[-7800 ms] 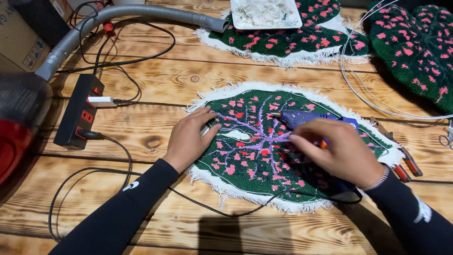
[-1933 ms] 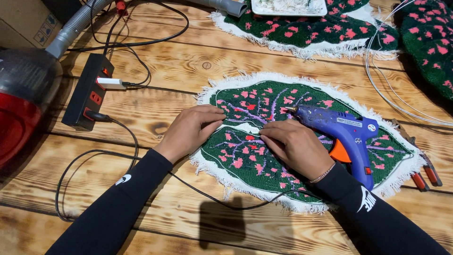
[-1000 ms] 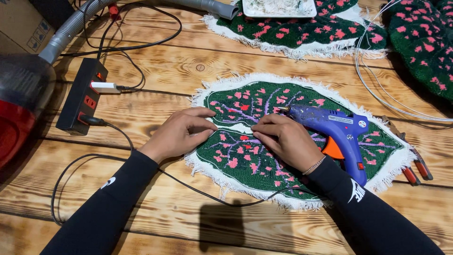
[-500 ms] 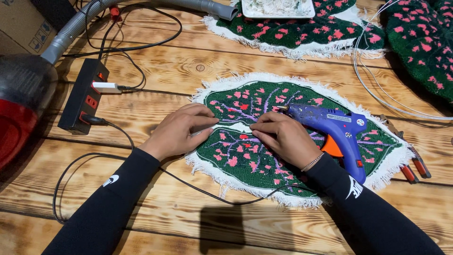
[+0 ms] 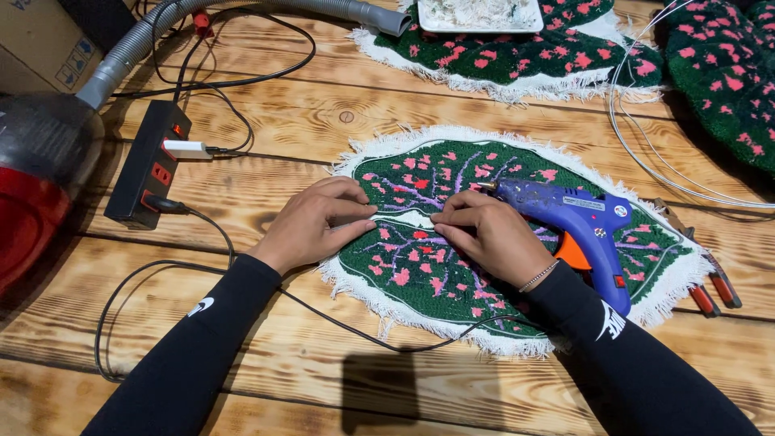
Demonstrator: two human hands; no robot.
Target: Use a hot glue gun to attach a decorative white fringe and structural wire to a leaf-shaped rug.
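The leaf-shaped rug (image 5: pixel 517 242) lies flat on your plank table (image 5: pixel 323 113), your left hand (image 5: pixel 311 226) and right hand (image 5: pixel 492 238) pressing curled fingertips along its white midrib, grasping nothing, a blue glue gun (image 5: pixel 577 230) lying beside them, a power strip (image 5: pixel 149 165) further left.

A counter (image 5: pixel 339 121) of wide wooden planks with dark scorched grain fills the view. At its left edge sit a red vacuum cleaner (image 5: pixel 32 186) with a grey hose (image 5: pixel 129 48), a cardboard box (image 5: pixel 40 40) and a black power strip (image 5: pixel 149 161) trailing black cables. Even light casts a soft shadow near the bottom edge.
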